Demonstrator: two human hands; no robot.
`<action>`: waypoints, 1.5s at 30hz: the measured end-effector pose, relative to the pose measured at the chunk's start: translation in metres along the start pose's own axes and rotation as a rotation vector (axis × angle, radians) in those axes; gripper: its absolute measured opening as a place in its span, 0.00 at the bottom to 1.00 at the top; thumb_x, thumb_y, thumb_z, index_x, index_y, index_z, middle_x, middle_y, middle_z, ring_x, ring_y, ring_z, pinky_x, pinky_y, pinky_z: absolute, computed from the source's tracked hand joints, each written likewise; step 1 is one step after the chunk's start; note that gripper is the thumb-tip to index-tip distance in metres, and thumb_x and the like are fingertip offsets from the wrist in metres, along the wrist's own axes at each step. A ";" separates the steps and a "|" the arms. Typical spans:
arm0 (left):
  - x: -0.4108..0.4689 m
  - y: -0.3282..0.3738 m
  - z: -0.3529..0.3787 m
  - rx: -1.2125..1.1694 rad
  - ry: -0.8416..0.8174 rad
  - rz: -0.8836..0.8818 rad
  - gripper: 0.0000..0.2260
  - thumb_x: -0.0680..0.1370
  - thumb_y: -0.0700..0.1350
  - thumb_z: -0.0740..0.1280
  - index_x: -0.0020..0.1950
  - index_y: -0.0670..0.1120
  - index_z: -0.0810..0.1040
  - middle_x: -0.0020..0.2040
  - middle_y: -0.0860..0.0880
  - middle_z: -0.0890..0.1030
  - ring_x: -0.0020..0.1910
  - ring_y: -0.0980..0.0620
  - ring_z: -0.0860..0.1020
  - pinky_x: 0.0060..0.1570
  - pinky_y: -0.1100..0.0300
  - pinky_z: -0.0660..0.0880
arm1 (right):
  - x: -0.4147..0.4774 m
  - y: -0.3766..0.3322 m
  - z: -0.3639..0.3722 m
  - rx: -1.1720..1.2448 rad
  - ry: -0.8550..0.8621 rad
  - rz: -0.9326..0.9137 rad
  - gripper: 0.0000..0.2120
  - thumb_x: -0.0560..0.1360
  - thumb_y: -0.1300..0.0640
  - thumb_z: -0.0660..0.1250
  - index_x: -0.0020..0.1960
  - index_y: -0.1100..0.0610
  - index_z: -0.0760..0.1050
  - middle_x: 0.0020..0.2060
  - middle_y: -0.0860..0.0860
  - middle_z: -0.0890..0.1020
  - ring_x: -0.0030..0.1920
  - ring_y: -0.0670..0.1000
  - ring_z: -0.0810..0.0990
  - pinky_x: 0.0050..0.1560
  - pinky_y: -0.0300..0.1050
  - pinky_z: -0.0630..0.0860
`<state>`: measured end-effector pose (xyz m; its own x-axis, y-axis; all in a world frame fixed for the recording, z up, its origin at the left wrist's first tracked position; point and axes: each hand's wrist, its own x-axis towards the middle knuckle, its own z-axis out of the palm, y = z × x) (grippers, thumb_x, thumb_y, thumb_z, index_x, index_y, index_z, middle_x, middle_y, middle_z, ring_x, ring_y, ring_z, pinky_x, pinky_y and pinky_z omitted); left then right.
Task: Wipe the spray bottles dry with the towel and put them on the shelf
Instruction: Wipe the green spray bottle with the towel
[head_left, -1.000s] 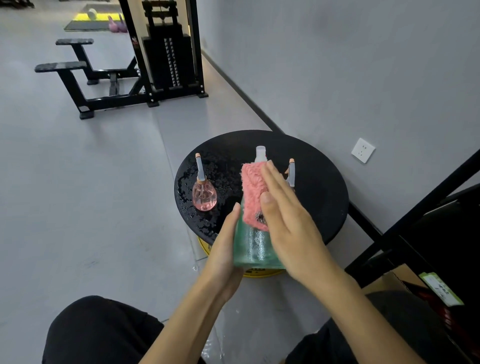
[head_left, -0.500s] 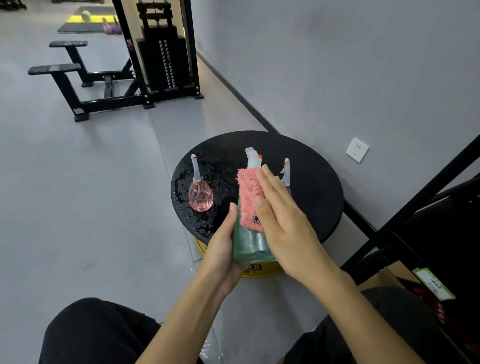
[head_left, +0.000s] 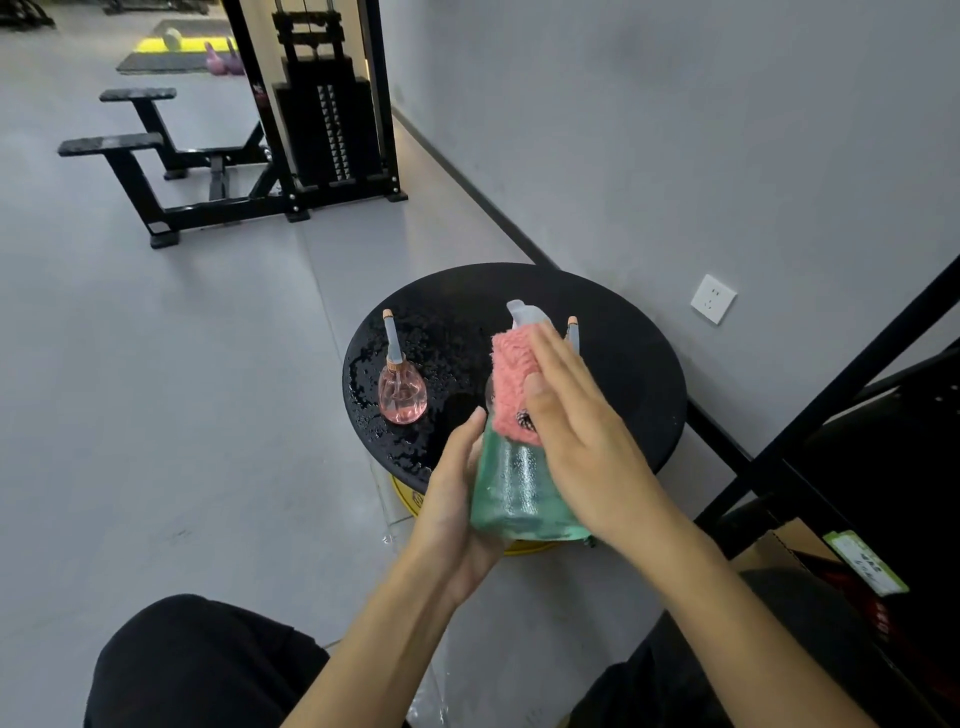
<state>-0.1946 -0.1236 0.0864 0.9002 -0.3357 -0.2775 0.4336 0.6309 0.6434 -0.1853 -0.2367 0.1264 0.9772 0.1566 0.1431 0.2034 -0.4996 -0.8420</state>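
My left hand (head_left: 457, 493) grips a wet green spray bottle (head_left: 514, 488) from the left, near its base, holding it above the near edge of a round black table (head_left: 623, 364). With flat fingers my right hand (head_left: 576, 421) presses a fluffy pink towel (head_left: 511, 384) against the bottle's upper side. Only the bottle's white nozzle (head_left: 522, 312) shows above the towel. On the table's wet left part stands a small pink bottle (head_left: 400, 389). The top of another small bottle (head_left: 572, 327) peeks out behind my right fingers.
A black metal shelf frame (head_left: 831, 384) rises at the right, with a cardboard box and a green label below it. A wall socket (head_left: 712, 299) sits on the grey wall. Black gym machines (head_left: 311, 130) stand far back on the grey floor. My knees are at the bottom.
The towel under my right hand has slid along the upper part of the green bottle towards the nozzle. My left hand kept its hold on the bottle.
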 end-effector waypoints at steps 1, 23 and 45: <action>0.000 0.000 0.001 -0.017 -0.011 0.011 0.17 0.75 0.54 0.61 0.48 0.44 0.83 0.40 0.45 0.84 0.36 0.48 0.83 0.33 0.58 0.79 | -0.005 -0.001 0.002 0.008 -0.013 -0.001 0.27 0.82 0.45 0.49 0.79 0.48 0.50 0.77 0.35 0.50 0.74 0.31 0.42 0.77 0.38 0.45; -0.002 -0.001 -0.005 -0.013 0.083 0.143 0.21 0.82 0.48 0.55 0.43 0.50 0.87 0.44 0.48 0.86 0.41 0.53 0.84 0.36 0.61 0.80 | -0.035 -0.012 0.018 -0.387 -0.040 -0.177 0.33 0.77 0.38 0.42 0.79 0.47 0.41 0.77 0.37 0.40 0.75 0.38 0.32 0.76 0.42 0.39; -0.008 -0.008 -0.001 0.020 0.021 0.048 0.16 0.79 0.54 0.57 0.51 0.53 0.85 0.52 0.48 0.85 0.48 0.52 0.83 0.42 0.56 0.81 | -0.025 -0.012 0.010 -0.364 0.031 -0.138 0.30 0.80 0.41 0.44 0.79 0.48 0.44 0.77 0.37 0.42 0.75 0.36 0.35 0.74 0.33 0.37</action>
<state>-0.2049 -0.1254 0.0827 0.9207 -0.2907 -0.2604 0.3891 0.6320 0.6702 -0.2125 -0.2265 0.1278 0.9393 0.2209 0.2627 0.3362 -0.7457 -0.5752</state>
